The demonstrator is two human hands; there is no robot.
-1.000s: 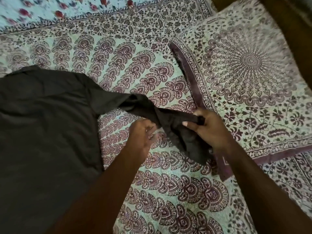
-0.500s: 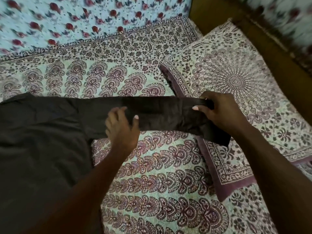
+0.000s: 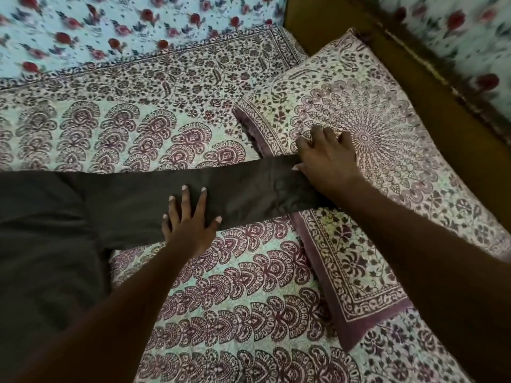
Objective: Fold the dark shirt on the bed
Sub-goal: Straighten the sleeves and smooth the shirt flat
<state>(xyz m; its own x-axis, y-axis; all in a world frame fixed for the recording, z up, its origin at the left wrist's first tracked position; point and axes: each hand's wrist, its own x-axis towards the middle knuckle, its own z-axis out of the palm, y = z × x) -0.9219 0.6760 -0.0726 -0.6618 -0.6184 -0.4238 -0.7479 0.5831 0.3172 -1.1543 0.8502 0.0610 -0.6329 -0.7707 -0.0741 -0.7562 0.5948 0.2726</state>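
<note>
While the dark shirt (image 3: pixel 47 244) lies at the bed's (image 3: pixel 249 313) left edge, sleeve (image 3: pixel 235 189) stretched onto the pillow (image 3: pixel 387 150), our left hand (image 3: pixel 190 225) and right hand (image 3: pixel 327 158) press open, gripping nothing. We risk the cuff riding that pillow edge and wrinkling when folded.

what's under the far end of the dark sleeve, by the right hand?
The dark shirt sleeve crosses the patterned bedsheet; its far end lies over the edge of the maroon-bordered patterned pillow. The right hand covers the cuff, so it can't be seen.
</note>
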